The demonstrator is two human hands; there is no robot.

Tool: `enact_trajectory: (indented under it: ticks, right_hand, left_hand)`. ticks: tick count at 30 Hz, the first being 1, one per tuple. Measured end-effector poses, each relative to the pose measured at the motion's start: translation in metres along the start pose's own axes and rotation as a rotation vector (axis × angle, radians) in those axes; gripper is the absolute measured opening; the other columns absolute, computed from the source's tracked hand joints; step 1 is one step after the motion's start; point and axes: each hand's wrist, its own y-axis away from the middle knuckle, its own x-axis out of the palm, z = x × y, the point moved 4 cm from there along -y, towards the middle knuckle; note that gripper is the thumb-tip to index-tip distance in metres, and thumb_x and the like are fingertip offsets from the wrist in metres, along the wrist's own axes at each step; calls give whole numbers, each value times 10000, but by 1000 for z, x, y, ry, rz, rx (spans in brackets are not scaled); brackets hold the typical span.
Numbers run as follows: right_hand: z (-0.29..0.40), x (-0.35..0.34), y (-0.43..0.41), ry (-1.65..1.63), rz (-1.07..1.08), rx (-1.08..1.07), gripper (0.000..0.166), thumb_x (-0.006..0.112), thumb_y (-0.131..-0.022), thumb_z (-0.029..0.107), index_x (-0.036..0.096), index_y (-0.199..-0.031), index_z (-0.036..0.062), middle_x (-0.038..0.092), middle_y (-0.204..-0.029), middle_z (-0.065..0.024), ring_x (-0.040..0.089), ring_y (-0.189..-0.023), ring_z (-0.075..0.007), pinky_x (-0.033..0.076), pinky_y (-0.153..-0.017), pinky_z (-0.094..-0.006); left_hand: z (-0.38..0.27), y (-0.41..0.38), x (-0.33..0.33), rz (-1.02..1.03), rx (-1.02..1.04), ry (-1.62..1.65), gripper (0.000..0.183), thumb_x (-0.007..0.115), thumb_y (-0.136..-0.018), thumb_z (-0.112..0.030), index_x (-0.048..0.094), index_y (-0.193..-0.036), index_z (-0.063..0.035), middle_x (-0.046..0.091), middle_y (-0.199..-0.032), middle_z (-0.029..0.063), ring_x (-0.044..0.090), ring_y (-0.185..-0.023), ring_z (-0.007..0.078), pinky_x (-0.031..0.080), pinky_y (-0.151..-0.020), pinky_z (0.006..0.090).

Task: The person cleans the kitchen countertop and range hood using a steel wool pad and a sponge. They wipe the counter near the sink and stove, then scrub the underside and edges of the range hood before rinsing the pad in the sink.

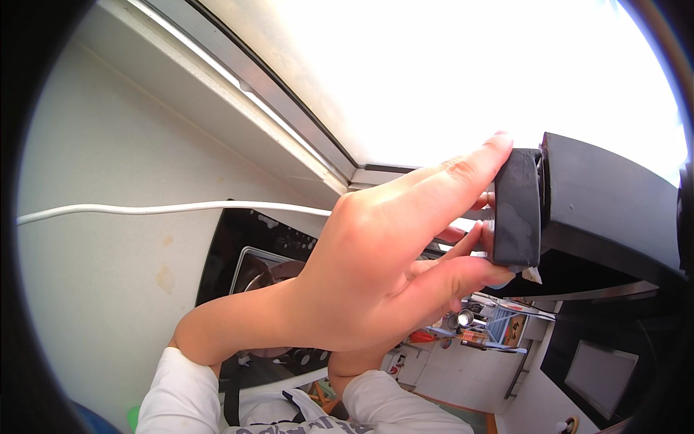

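Note:
Close to the camera, my left hand [401,238] grips a dark grey, box-shaped part [518,206] between its fingers on top and its thumb below. Beside that part, on the right, is a larger dark grey housing [610,200], with a narrow gap between the two. My right hand [458,247] is mostly hidden behind the left one; a few of its fingertips show at the near side of the box-shaped part. Whether they press or hold it is not plain. A small torn pale scrap [533,275] hangs under the part.
Below the arms lies a black glass gas hob [217,271] with knobs. A white cable [135,210] runs along the pale wall. A window frame [282,81] stands above. Farther down are a rack with kitchen items [504,325] and a dark panel with a grey rectangle [602,377].

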Motion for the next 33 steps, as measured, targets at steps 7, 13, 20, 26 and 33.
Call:
enact_trajectory:
  ticks: [7,13,20,26,33]
  right_hand:
    - [-10,22,-17,-143,-98,67,203,512,-914,166,604,-1085,107,571,-1162,-92,590,-577,-76,471,-527,-210]
    - [-19,24,-23,-171,-141,34,205,517,-911,195,602,-1076,107,565,-1185,-72,572,-548,-76,442,-497,-193]
    - [-22,15,-23,-13,-76,3,221,513,-916,228,596,-1095,129,591,-1155,-29,537,-584,-63,421,-513,-177]
    - [-22,23,-23,64,-66,81,238,549,-898,232,601,-1099,117,592,-1156,-63,561,-710,-86,431,-531,-192]
    - [-10,11,-5,69,-160,74,216,623,-849,176,614,-1053,104,629,-1016,-45,589,-766,-81,445,-528,-195]
  left_hand:
    - [3,-2,4,-85,-3,67,670,669,-776,-33,338,-1357,4,479,-1275,176,560,-1080,270,505,-843,350]
    - [2,-6,5,-86,-5,22,623,628,-801,-17,343,-1355,10,488,-1267,165,571,-1059,251,499,-836,336]
    - [2,-4,7,-92,44,-88,602,596,-823,-21,332,-1365,2,487,-1273,155,569,-1052,222,489,-837,317]
    - [-9,4,2,-88,-39,-8,644,629,-796,-28,333,-1368,-9,492,-1265,153,557,-1069,208,470,-836,286]
    - [-18,16,8,-134,-51,-168,639,646,-723,-10,417,-1319,-21,529,-1214,151,607,-978,194,511,-768,298]
